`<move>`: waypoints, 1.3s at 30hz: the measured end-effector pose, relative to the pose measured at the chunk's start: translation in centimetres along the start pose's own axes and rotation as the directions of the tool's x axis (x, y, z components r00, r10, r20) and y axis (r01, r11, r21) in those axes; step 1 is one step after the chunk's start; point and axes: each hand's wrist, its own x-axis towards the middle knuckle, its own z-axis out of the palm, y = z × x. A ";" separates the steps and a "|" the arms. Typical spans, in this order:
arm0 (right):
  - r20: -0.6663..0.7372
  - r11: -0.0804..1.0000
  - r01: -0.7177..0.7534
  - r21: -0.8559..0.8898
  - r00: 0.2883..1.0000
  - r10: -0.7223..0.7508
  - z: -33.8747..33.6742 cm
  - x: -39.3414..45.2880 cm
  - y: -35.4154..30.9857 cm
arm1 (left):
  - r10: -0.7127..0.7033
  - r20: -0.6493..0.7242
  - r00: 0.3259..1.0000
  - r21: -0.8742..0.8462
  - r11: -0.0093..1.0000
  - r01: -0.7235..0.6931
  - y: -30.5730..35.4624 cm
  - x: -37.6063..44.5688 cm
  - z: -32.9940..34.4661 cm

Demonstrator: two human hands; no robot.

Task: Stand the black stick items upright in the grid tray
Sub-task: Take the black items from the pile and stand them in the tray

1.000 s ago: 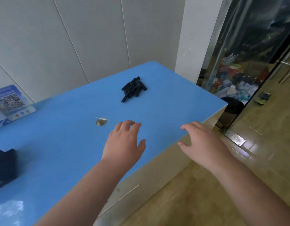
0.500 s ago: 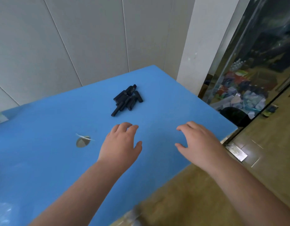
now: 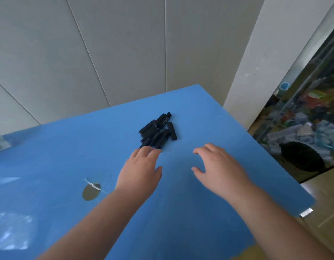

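Open blue tabletop lies all round the heap of black sticks, so right and far sides are free to approach. The left hand crowds the heap's near end, fingertips perhaps touching it. The right hand hovers beside, well apart.

Soft, even daylight fills the scene, moderately bright, with no hard shadows. Pale glare patches lie on the blue table at its near left, and light seems to come from that side. The left hand and right hand cast only faint shade. The picture is slightly soft, with smeared detail. Wide-angle distortion bends the wall panels and slants the glass door at far right.
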 end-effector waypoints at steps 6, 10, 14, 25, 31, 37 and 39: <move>0.052 0.988 0.149 0.046 0.987 -0.152 1.0 5.2 1.0 | -0.279 -0.016 0.960 0.031 0.960 0.280 -2.1 3.2 1.1; 0.077 0.973 0.223 0.063 0.971 -0.228 1.3 7.9 1.9 | -0.423 -0.002 0.906 0.034 0.905 0.423 -3.1 4.9 1.9; 0.088 0.966 0.243 0.086 0.964 -0.251 1.7 9.5 2.5 | -0.416 -0.006 0.909 0.052 0.908 0.416 -3.5 5.6 1.9; 0.114 0.966 0.126 0.225 0.981 -0.154 4.5 14.5 1.3 | -0.514 -0.047 0.856 -0.409 0.792 0.453 -0.1 4.1 -0.4; 0.073 0.964 0.095 0.250 0.991 -0.116 6.1 16.1 0.4 | -0.578 0.084 0.812 -0.665 0.574 0.477 1.4 3.5 -1.2; 0.000 0.990 0.099 0.103 0.995 -0.099 5.6 16.4 1.7 | -0.641 0.128 0.757 -0.701 0.481 0.526 1.8 2.6 -1.2; 0.004 0.991 0.064 0.120 0.998 -0.065 5.4 16.4 2.3 | -0.655 0.124 0.745 -0.719 0.458 0.523 1.9 2.4 -1.2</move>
